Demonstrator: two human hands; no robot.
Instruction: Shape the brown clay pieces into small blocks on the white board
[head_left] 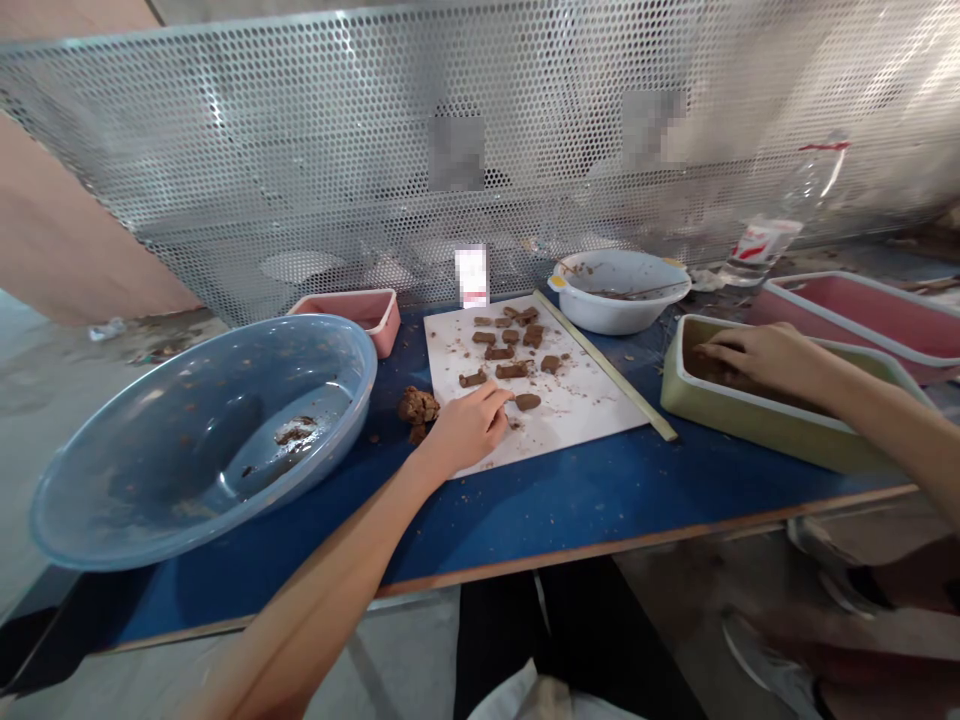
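My left hand (474, 425) rests over the near edge of a white board (592, 410), fingers bent and pressed together. Its fingertips are at the left end of a small oval piece of brown clay (527, 401), which lies on the board. Several small shaped clay pieces (512, 370) lie in rough rows behind it. Left of the board sits a rough lump of clay (418, 405). My right hand (757, 355) reaches into a green rectangular tub (757, 425) with a brownish inside. Its fingers are drawn together, and whatever is between them is hidden.
A large blue basin (187, 400) stands left, a pink tub (386, 320) behind it. A yellowish strip (607, 365) lies along the board's right edge. Beyond are a white bowl (622, 305), a plastic bottle (780, 225), another pink tub (885, 310) and a perforated metal screen (300, 130).
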